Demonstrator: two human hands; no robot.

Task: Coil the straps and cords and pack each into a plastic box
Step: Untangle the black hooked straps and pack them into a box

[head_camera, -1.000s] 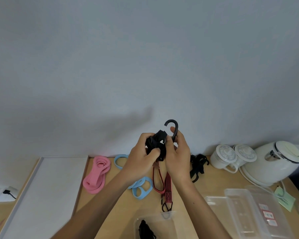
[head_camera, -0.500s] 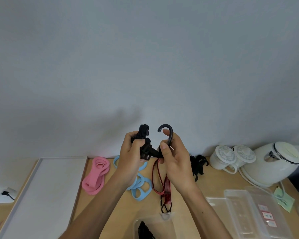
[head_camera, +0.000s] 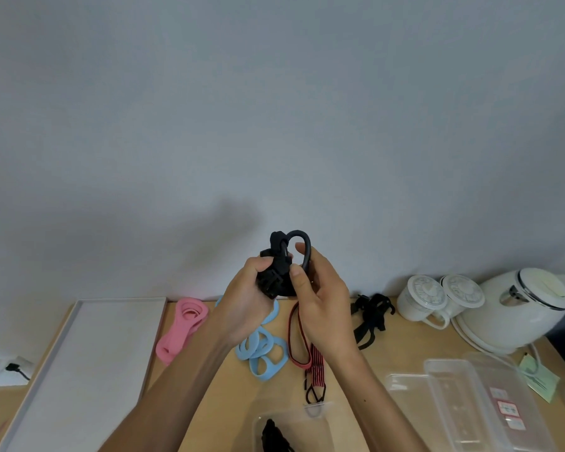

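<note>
Grips the coiled black strap (head_camera: 273,278) in the curled left hand (head_camera: 245,305), raised well above the table (head_camera: 229,412). Pinches its hook (head_camera: 308,249) between thumb and fingers of the right hand (head_camera: 320,298) — upright, just right of the bundle, arching over its top. Likely needs tucking, then lowering into the open box (head_camera: 310,429) directly below. Small stickers (head_camera: 506,409) at right — unreadable.

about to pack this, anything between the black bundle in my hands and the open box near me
Nothing visible. The left hand and right hand hold the black bundle in open air beyond the plastic box. The red cord ends at its far rim; a black strap sits inside.
</note>
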